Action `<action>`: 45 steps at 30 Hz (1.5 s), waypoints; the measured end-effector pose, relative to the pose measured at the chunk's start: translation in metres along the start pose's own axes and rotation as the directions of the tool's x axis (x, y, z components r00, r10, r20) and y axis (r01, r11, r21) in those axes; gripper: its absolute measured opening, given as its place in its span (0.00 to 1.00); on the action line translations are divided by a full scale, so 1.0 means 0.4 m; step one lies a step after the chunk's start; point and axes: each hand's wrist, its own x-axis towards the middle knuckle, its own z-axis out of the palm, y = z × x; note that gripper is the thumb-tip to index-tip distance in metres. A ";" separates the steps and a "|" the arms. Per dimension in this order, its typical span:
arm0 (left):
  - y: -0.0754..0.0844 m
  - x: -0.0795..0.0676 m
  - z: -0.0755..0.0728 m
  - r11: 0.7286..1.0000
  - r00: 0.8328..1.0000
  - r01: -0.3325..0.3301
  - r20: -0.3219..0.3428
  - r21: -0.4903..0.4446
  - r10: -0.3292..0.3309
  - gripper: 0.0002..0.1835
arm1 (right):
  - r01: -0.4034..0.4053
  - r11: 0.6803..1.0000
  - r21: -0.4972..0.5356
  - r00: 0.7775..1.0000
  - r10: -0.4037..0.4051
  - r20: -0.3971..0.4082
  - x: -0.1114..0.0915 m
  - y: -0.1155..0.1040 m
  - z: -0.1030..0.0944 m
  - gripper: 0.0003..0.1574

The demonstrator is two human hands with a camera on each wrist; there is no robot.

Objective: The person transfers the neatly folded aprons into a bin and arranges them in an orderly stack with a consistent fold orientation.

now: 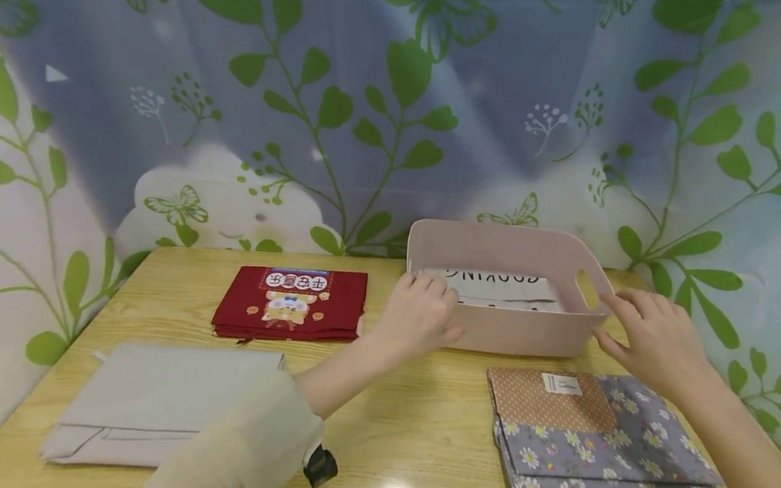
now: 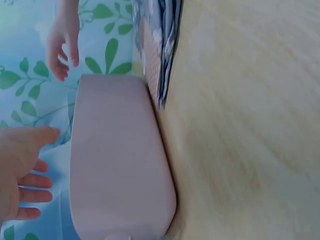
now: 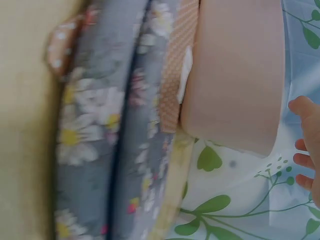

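Pink bin (image 1: 515, 334): stands at the back of your wooden table (image 1: 374, 436), a lettered white cloth (image 1: 498, 287) inside.
Left hand (image 1: 419, 312): you hold it near the bin's left end, fingers loosely parted.
Right hand (image 1: 657, 337): yours hovers just beside the other end, thumb and fingers wide.
Folded nearby: flowered cloth (image 1: 596, 448), right; red cloth (image 1: 336, 305) and grey cloth (image 1: 176, 388), left.

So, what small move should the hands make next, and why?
Probably lower the right hand onto the floral folded cloth: it lies outside the pink bin, on its near side and close to that hand. A white cloth is already inside the bin, and neither that hand nor the left hand appears to hold anything.
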 end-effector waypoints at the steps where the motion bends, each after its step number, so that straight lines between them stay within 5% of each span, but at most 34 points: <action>1: 0.007 0.000 -0.001 1.000 1.000 -0.004 0.010 -0.005 0.005 0.21 | 0.002 1.000 -0.005 1.000 -0.002 0.001 -0.005 0.001 0.000 0.50; 9: 0.070 0.000 0.001 0.999 0.996 -0.043 0.073 0.003 0.043 0.22 | -0.034 0.999 -0.016 0.999 0.035 0.040 -0.056 0.016 -0.003 0.51; 15: 0.114 -0.008 0.021 0.998 0.987 -0.067 0.145 -0.006 0.067 0.21 | -0.116 0.993 -0.016 0.985 0.117 0.129 -0.100 0.025 -0.015 0.28; 24: 0.169 -0.025 0.036 0.998 0.959 -0.023 0.282 -0.064 0.040 0.21 | -0.275 0.961 -0.043 0.913 0.275 0.301 -0.146 0.051 -0.016 0.28; 27: 0.191 -0.026 0.035 0.996 0.931 -0.010 0.363 -0.084 0.039 0.23 | -0.330 0.943 -0.049 0.876 0.325 0.356 -0.165 0.068 -0.021 0.28; 31: 0.217 -0.026 0.030 0.985 0.862 0.057 0.507 -0.161 0.033 0.24 | -0.396 0.916 -0.069 0.804 0.382 0.455 -0.184 0.083 -0.028 0.31; 34: 0.233 -0.024 0.025 0.961 0.807 0.145 0.591 -0.236 0.023 0.24 | -0.455 0.886 -0.086 0.712 0.421 0.562 -0.197 0.091 -0.034 0.33; 38: 0.248 -0.024 0.022 0.910 0.767 0.263 0.642 -0.321 0.005 0.23 | -0.518 0.851 -0.086 0.596 0.431 0.677 -0.214 0.102 -0.037 0.36; 40: 0.254 -0.026 0.022 0.874 0.745 0.329 0.667 -0.359 -0.006 0.25 | -0.529 0.846 -0.062 0.573 0.411 0.709 -0.222 0.107 -0.035 0.36; 45: 0.265 -0.031 0.024 0.780 0.687 0.469 0.726 -0.415 -0.027 0.31 | -0.537 0.844 -0.006 0.569 0.367 0.736 -0.236 0.109 -0.033 0.34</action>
